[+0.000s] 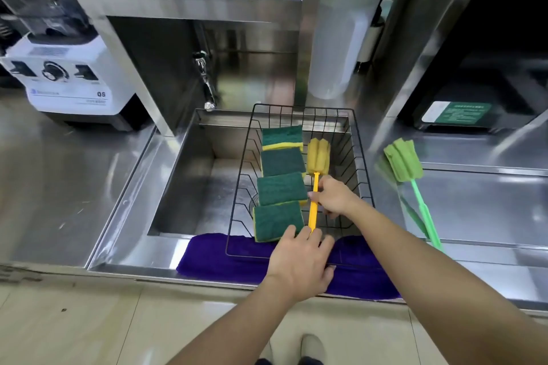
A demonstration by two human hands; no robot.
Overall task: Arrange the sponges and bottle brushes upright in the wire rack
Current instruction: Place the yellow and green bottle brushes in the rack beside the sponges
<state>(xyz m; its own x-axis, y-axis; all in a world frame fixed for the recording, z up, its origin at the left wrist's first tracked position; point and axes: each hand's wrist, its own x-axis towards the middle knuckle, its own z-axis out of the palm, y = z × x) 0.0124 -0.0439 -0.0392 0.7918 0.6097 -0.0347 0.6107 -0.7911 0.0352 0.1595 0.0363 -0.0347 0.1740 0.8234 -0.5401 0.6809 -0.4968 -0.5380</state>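
A black wire rack (pixel 360 157) sits over the right half of the steel sink. Several green-and-yellow sponges (pixel 281 188) stand in a row along its left side. Beside them lies a yellow bottle brush (pixel 318 157), foam head toward the back. My right hand (pixel 333 197) is closed on its yellow handle at mid-length. My left hand (pixel 301 264) rests on the rack's front edge, fingers touching the nearest sponge and the handle's end. A green bottle brush (pixel 404 161) lies outside the rack, on the counter to the right.
A purple cloth (pixel 213 258) lies under the rack's front edge. The sink basin (pixel 189 187) opens on the left, with a tap (pixel 206 83) behind it. A white blender base (pixel 68 83) stands at the far left, a dark machine (pixel 474 98) at the right.
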